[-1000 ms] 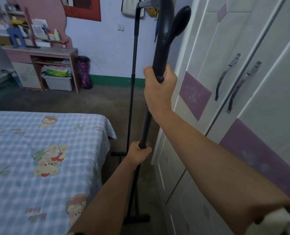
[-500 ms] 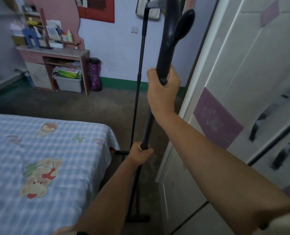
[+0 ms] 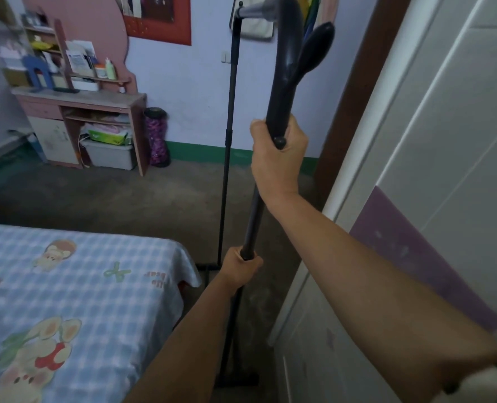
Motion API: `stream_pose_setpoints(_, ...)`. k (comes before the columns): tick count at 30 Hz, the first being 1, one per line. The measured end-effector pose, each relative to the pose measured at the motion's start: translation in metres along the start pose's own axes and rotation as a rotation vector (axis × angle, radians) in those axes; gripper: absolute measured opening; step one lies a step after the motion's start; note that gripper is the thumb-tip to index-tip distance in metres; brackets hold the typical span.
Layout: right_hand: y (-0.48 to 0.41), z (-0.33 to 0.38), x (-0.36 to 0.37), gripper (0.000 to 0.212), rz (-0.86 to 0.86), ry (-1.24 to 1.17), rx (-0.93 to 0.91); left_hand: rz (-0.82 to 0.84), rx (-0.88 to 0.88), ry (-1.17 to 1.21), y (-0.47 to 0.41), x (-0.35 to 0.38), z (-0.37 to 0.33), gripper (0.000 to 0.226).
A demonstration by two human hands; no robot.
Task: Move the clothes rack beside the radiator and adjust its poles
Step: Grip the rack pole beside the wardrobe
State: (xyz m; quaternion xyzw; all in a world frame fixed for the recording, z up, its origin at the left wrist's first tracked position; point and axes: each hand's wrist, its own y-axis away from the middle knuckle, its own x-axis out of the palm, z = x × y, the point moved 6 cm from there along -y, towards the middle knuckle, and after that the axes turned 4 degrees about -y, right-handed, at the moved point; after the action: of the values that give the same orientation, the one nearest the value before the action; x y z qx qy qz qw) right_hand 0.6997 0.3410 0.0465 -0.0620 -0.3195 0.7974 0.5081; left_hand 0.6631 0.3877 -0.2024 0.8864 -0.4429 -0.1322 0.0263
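In the head view, the person is gripping the near upright pole [image 3: 251, 225] of the tall black metal clothes rack [image 3: 282, 71] with both fists closed around it: the right hand [image 3: 276, 152] is clamping the thick upper sleeve just under its curved top, while the left hand [image 3: 241, 267] is holding the thinner lower tube, probably to steady the frame and work the telescoping joint. The rack is standing in the narrow floor gap between the corner of the blue checked bed [image 3: 180, 257] and the white wardrobe [image 3: 416, 170], leaving open room only ahead toward the far wall; no radiator is showing.
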Motion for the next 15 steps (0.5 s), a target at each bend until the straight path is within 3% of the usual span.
stream_pose_setpoints(15,-0.126,-0.11,0.06,0.03,0.014,-0.025,0.047,-0.001,0.004,0.028,-0.169,-0.04,-0.02,0.025)
